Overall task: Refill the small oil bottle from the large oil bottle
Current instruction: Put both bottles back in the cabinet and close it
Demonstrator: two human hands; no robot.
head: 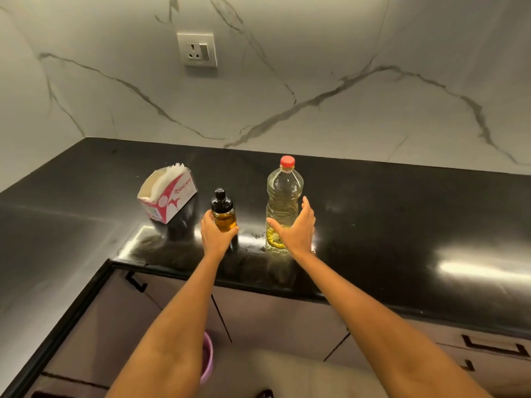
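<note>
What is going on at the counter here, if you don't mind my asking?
A person stands at a black countertop with both arms stretched out. The left hand grips the small oil bottle, its black cap on. The right hand is spread around the lower part of the large oil bottle, whose red cap is on. Both bottles stand upright, so no pouring has begun. A tissue box sits to the left.
</note>
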